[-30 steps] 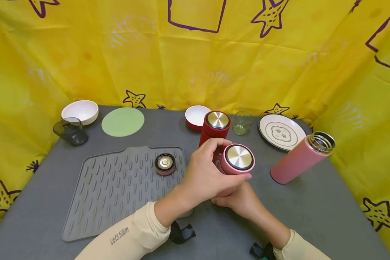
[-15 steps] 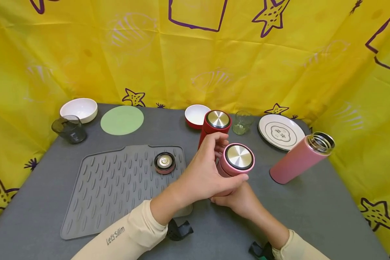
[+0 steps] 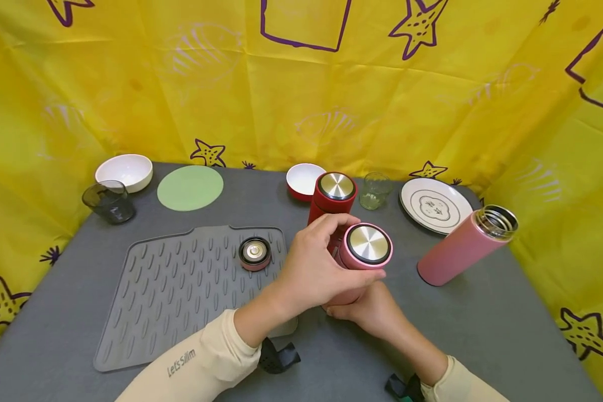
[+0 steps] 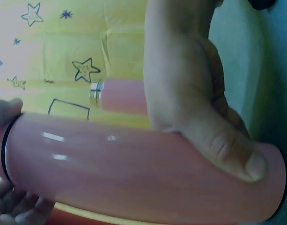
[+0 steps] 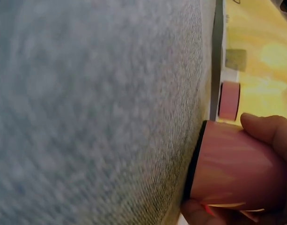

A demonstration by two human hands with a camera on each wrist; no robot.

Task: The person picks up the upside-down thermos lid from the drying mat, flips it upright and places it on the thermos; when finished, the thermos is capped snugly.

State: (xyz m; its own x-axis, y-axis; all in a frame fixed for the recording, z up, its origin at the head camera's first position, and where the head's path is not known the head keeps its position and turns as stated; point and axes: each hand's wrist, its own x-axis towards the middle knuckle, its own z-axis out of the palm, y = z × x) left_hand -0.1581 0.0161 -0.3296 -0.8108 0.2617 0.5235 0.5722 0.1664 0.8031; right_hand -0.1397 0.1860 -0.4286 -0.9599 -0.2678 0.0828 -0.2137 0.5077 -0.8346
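Note:
A pink thermos flask (image 4: 115, 164) with a silver-topped lid (image 3: 369, 244) stands at the middle of the table in the head view. My left hand (image 3: 314, 273) grips it at the lid, thumb on the near side and fingers round the far side. Lower down, my right hand (image 3: 369, 310) holds the flask's body, its thumb (image 4: 223, 150) lying along the pink wall in the left wrist view. In the right wrist view the flask's dark base edge (image 5: 195, 164) is close to the grey tabletop.
Behind stands a red flask (image 3: 334, 195). At right is an uncapped pink flask (image 3: 459, 248) near a plate (image 3: 417, 192). An upturned cap (image 3: 255, 252) lies on the ridged grey mat (image 3: 156, 301). Bowls (image 3: 125, 167), glasses (image 3: 109, 204) and a green disc (image 3: 191, 188) line the back.
My left fingers were a little off the lid's far side half a second ago and are back round it now. My right hand and the flask have stayed in place.

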